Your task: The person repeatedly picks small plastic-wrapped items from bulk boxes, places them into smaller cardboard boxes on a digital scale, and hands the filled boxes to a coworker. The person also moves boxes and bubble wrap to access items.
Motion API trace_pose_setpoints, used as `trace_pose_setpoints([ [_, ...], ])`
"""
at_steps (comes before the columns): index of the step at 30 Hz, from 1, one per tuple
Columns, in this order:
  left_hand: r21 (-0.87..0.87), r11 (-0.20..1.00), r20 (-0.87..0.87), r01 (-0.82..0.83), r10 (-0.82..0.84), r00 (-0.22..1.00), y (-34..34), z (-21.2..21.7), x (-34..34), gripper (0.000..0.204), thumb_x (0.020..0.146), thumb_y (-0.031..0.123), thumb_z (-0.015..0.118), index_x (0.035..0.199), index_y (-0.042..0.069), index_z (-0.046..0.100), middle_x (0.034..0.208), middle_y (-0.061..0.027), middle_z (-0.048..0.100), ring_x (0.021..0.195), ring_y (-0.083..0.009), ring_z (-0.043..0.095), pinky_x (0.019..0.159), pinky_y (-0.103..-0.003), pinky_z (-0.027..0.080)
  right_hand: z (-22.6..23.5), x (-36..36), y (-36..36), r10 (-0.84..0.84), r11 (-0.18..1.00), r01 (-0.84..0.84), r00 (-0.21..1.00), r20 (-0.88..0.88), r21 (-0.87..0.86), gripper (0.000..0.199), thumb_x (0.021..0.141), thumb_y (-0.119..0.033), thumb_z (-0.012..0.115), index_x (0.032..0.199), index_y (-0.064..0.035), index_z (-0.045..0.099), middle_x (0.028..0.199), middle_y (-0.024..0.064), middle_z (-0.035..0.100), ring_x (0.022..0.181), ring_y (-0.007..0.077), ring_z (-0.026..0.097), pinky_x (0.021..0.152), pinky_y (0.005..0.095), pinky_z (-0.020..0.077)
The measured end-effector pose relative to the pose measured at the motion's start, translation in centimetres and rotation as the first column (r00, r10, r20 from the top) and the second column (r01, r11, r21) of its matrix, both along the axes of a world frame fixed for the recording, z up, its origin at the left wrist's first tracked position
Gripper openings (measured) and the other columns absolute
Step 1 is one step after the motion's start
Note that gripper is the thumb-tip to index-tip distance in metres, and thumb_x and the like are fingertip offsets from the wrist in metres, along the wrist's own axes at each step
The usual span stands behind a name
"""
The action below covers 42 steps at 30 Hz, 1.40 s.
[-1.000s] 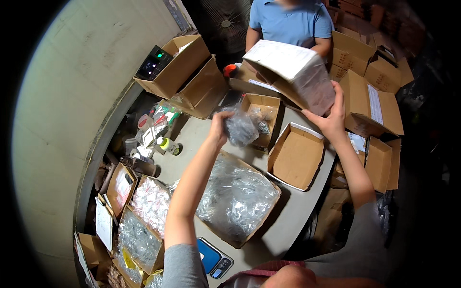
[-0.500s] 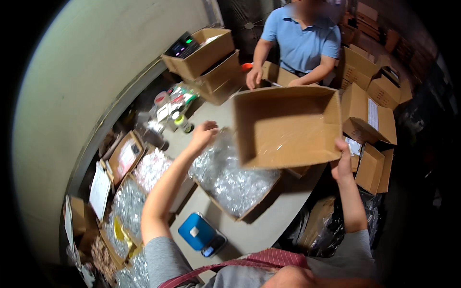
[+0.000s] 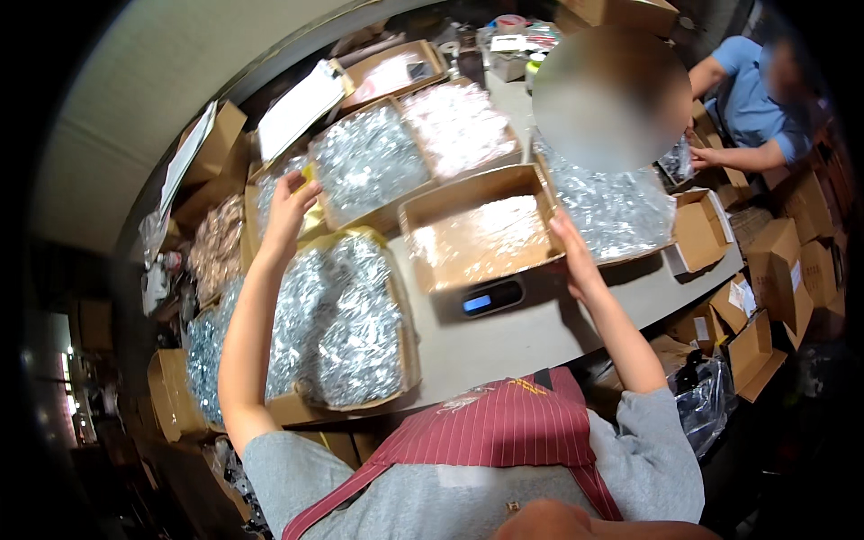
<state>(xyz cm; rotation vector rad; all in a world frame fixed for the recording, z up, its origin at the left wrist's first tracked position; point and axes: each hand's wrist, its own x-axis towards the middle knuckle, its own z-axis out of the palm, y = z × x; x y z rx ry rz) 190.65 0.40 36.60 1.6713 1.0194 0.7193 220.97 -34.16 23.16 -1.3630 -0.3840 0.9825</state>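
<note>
A shallow, open cardboard box [image 3: 472, 200] is low over a small digital scale [image 3: 493, 299], whose lit display shows in front of it. The box hides the scale's top, so whether it rests there I cannot tell. Light glares off the bottom of the box. My right hand [image 3: 576, 256] grips its right side wall. Off to the left, my left hand [image 3: 292, 202] is raised with fingers apart and nothing in it. Beneath and beside that hand are boxes of clear plastic packets [image 3: 369, 157] and a yellow strip [image 3: 312, 211].
A large box heaped with shiny packets [image 3: 346, 319] stands at the near left. Pinkish packets [image 3: 459, 126] fill a box behind. More clear packets [image 3: 612, 202] lie at right, beside a small open carton [image 3: 702, 229]. A co-worker in a blue shirt [image 3: 765, 99] is at the far right.
My view has turned left. The cardboard box has come down from mid-air to the scale, still in my right hand. My left hand has moved over to the packet boxes at left.
</note>
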Motion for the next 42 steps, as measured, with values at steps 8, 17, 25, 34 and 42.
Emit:
trace_pose_setpoints([
  [8,-0.163,0.965,-0.015,-0.205,0.205,0.979,1.2,-0.8,-23.1,0.051,0.088,0.012,0.062,0.132,-0.008,0.047,0.126,-0.0169,0.056,0.109,-0.0237,0.062,0.092,-0.036,0.051,-4.8,0.0,2.6,-0.049,0.963,0.053,0.999,0.019,-0.266,0.062,0.086,-0.056,0.062,0.135,-0.0187,0.055,0.124,0.0015,0.058,0.109,0.0173,0.052,0.09,0.0392,0.0431],
  [17,0.26,0.899,-0.132,-0.352,0.394,0.91,11.5,-2.0,-39.1,0.028,0.086,0.012,0.064,0.112,0.0,0.066,0.099,-0.0083,0.07,0.09,-0.0179,0.066,0.08,-0.031,0.052,-3.5,-2.7,3.3,-0.052,0.97,0.07,0.995,0.081,-0.233,0.036,0.089,-0.044,0.064,0.105,-0.012,0.066,0.087,-0.0049,0.065,0.075,0.007,0.06,0.058,0.024,0.0395],
  [25,0.662,0.692,-0.397,-0.288,0.65,0.649,26.3,-9.2,-40.4,0.058,0.077,0.017,0.068,0.129,0.002,0.049,0.128,-0.0321,0.046,0.116,-0.0481,0.049,0.099,-0.048,0.042,-5.1,1.7,3.3,-0.035,0.958,0.235,0.66,0.75,-0.162,0.048,0.099,-0.032,0.059,0.133,0.002,0.052,0.125,0.0106,0.058,0.11,0.018,0.057,0.092,0.0323,0.0468],
  [34,0.945,0.325,-0.119,-0.043,0.462,0.879,33.0,-6.5,-31.3,0.007,0.075,0.011,0.071,0.081,0.007,0.07,0.108,-0.0129,0.06,0.099,-0.0307,0.06,0.084,-0.041,0.049,2.4,-2.9,5.2,-0.061,0.989,0.145,0.515,0.855,-0.017,0.036,0.094,-0.013,0.063,0.128,-0.0025,0.056,0.129,0.0092,0.053,0.11,0.0186,0.058,0.089,0.0301,0.0492],
  [42,-0.17,0.978,0.624,-0.124,0.204,0.755,31.5,-2.6,-26.3,0.009,0.08,-0.004,0.055,0.087,0.0,0.055,0.099,-0.0196,0.066,0.071,-0.0164,0.062,0.06,-0.027,0.052,2.5,-8.3,7.2,-0.183,0.974,0.225,0.86,0.476,-0.031,0.04,0.095,-0.013,0.061,0.133,-0.0023,0.052,0.12,0.007,0.059,0.08,0.0119,0.064,0.074,0.0255,0.0522],
])
